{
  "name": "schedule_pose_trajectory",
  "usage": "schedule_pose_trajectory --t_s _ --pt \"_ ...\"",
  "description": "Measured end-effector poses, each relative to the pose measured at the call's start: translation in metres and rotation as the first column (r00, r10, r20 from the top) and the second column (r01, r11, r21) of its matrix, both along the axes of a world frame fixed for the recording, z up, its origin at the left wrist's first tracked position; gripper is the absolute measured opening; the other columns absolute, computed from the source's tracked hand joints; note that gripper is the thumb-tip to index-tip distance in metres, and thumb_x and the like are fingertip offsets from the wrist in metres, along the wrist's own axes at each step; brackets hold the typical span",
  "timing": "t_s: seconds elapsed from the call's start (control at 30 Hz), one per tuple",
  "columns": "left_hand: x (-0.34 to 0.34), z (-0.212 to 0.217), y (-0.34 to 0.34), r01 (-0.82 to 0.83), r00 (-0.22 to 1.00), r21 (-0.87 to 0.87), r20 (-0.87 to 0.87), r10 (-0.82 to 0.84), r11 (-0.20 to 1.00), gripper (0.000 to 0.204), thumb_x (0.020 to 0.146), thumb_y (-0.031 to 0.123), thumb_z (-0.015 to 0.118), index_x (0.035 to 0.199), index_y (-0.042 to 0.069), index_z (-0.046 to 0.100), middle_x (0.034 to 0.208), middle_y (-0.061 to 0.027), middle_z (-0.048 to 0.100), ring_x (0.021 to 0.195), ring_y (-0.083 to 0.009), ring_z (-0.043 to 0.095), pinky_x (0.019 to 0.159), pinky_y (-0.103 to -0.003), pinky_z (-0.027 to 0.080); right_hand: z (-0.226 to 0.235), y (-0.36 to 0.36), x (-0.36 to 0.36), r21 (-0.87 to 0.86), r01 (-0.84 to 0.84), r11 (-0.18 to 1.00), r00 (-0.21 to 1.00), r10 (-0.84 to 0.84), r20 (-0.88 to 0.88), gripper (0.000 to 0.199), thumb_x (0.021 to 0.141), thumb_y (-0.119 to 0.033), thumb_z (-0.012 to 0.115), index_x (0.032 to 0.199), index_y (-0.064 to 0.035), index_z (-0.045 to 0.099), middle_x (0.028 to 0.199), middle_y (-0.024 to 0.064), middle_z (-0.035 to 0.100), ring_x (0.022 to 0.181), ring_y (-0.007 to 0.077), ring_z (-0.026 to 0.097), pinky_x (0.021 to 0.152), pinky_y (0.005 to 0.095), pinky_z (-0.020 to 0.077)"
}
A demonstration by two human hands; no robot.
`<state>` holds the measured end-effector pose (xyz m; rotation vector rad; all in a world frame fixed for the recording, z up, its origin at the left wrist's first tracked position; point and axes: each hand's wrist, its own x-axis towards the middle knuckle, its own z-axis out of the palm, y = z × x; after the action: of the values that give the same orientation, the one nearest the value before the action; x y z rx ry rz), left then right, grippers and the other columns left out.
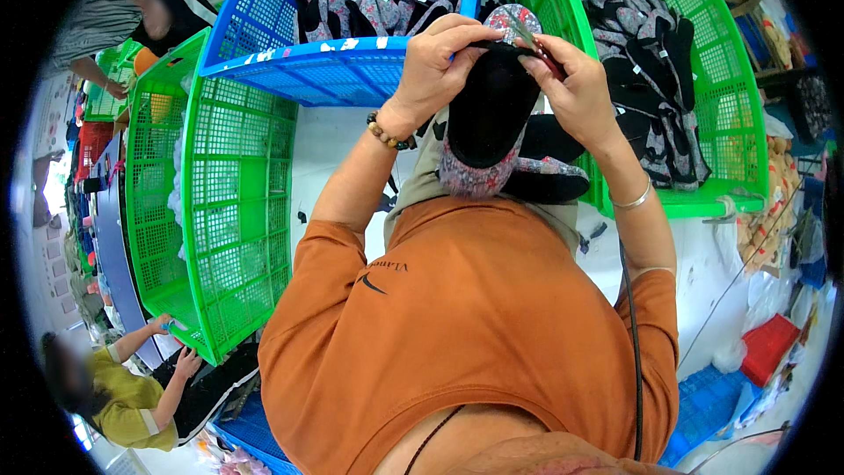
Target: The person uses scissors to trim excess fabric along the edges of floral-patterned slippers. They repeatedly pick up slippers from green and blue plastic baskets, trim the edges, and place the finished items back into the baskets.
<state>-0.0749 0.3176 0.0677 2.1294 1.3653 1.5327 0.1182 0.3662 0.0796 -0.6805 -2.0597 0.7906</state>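
A slipper with a black lining and a grey-and-red patterned fluffy outside is held up in front of me, above my lap. My left hand pinches its far edge between thumb and fingers. Closed around what look like small thread snips with reddish handles, my right hand also touches the slipper's edge with its thumb. The snips' blades point toward the patterned piece at the slipper's far end. More slippers, one with a black sole, lie on my lap beneath.
Ahead is a blue crate full of patterned slippers. Another pile fills a green crate at the right. Green crates stand at the left, where two people are. A dark cable hangs along my right side.
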Motion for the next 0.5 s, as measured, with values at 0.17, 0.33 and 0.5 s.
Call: schedule_pose_trajectory --t_s 0.17,0.33,0.5 --pt "-0.017 -0.003 0.005 0.277 0.961 -0.365 0.109 -0.255 0.889 0.011 0.078 -0.001 0.062 0.090 0.000 0.063 0.085 -0.0029 0.059 0.078 -0.0112 0.056 0.070 -0.023 0.044 -0.009 0.005 0.009 -0.272 -0.151 0.950 0.985 0.167 0.038 0.018 0.085 -0.013 0.060 0.095 0.0018 0.059 0.069 0.0059 0.054 0.057 0.0112 0.045 0.054 0.0266 0.0394" --pt "-0.031 0.000 0.010 0.578 0.811 -0.586 0.490 -0.320 0.568 0.010 0.079 0.000 0.062 0.089 0.000 0.065 0.083 0.0022 0.060 0.075 -0.0055 0.053 0.067 -0.020 0.043 -0.012 0.004 0.008 -0.569 -0.266 0.778 0.955 0.295 -0.043 0.015 0.088 -0.017 0.058 0.086 -0.0016 0.059 0.066 -0.0046 0.046 0.060 0.0044 0.041 0.052 0.0226 0.0349" --pt "-0.038 0.003 0.019 0.586 0.807 -0.666 0.529 -0.261 0.462 0.016 0.080 0.004 0.065 0.095 0.001 0.066 0.088 -0.0009 0.065 0.079 -0.0064 0.058 0.073 -0.019 0.047 -0.013 0.012 0.005 -0.669 -0.264 0.695 0.943 0.330 -0.029 0.023 0.091 -0.025 0.055 0.076 -0.0085 0.055 0.064 -0.0073 0.041 0.057 0.0027 0.036 0.050 0.0201 0.0307"
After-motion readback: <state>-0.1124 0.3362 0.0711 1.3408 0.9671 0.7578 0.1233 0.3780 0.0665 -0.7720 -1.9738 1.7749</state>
